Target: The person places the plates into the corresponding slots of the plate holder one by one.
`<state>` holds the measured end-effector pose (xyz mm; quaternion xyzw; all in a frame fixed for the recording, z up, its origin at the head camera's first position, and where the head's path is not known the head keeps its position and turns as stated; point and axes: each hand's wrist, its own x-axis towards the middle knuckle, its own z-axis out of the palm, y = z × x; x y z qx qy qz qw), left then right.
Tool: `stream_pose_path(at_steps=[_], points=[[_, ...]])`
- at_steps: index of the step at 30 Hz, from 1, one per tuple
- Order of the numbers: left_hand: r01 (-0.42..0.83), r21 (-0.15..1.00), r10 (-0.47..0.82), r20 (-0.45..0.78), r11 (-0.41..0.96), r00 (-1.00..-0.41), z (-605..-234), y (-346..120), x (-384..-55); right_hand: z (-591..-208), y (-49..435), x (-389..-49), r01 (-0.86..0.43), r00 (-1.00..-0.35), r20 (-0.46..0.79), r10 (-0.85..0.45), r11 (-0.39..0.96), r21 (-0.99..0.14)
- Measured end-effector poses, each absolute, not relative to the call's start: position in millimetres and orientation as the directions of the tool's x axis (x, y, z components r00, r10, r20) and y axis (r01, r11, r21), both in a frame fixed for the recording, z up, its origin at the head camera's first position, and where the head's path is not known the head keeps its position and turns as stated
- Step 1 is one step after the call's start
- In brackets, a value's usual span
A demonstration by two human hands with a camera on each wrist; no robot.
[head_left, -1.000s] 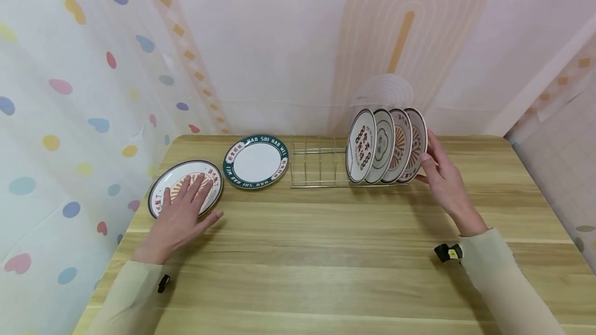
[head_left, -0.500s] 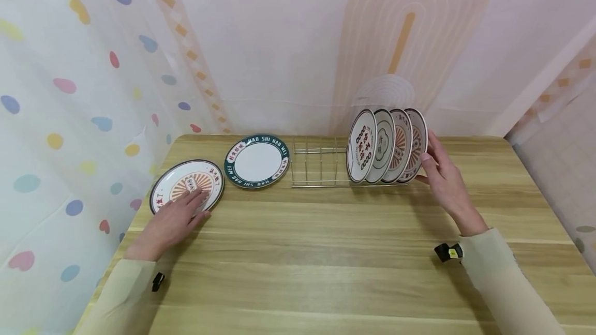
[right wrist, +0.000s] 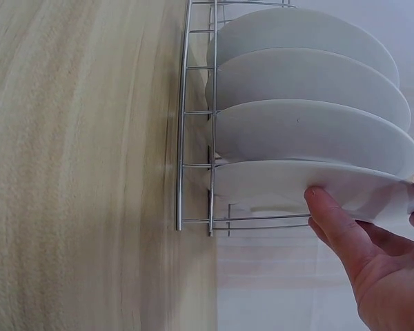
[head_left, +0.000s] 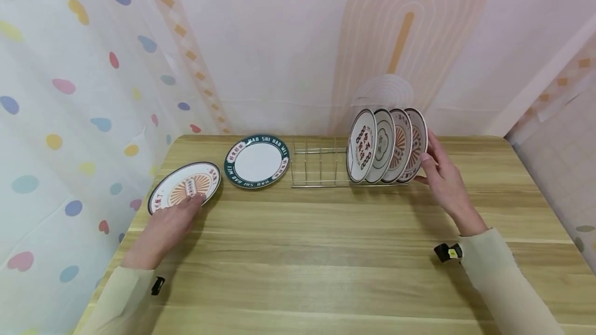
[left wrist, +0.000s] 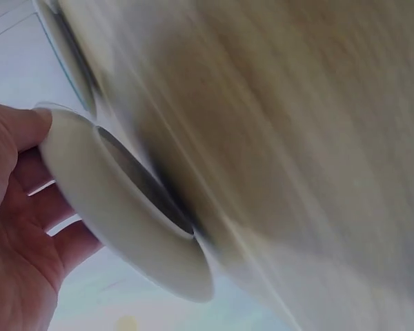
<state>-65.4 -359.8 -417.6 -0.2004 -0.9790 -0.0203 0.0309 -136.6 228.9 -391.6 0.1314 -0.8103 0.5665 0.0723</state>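
My left hand [head_left: 169, 229] pinches the near rim of a white plate [head_left: 173, 180] with a dark edge and an orange sunburst. In the left wrist view this plate's pale underside [left wrist: 117, 189] shows close over the tabletop, with the thumb at its rim. On the right, a wire plate rack [head_left: 321, 186] bears several plates on edge. My right hand [head_left: 444, 185] touches the rightmost one, a sunburst plate [head_left: 416, 143]. The right wrist view has the thumb laid along that plate's back [right wrist: 262, 183] and other fingers at its rim.
A green-rimmed plate [head_left: 256, 162] lies flat between the left-hand plate and the rack. The rack's left part shows bare wires. A wooden table [head_left: 302, 268] extends in front, and a patterned cloth [head_left: 279, 40] hangs directly behind.
My left hand has gone from lying spread over the sunburst plate to pinching its near rim, and the plate has tilted slightly. The right hand has stayed in place.
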Motion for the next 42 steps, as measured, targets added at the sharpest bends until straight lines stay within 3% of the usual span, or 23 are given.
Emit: stream_pose_path(at_steps=[12,19,27,42], points=[[0.283,0.026,0.265,0.272,0.959,-0.925,-403,-350,-50,-392,228,-137,-0.305,-0.952,0.278,-0.128,0.313,-0.899],[0.336,0.056,0.25,0.556,0.94,-0.793,-400,-346,-46,-394,227,-138,-0.296,-0.954,0.27,-0.128,0.299,-0.907],[0.381,0.138,0.214,0.634,0.914,-0.743,-393,-332,-38,-395,230,-138,-0.291,-0.956,0.266,-0.122,0.306,-0.907],[0.401,0.413,-0.054,0.749,0.817,-0.661,-370,-287,-34,-392,229,-138,-0.289,-0.957,0.264,-0.123,0.307,-0.907]])
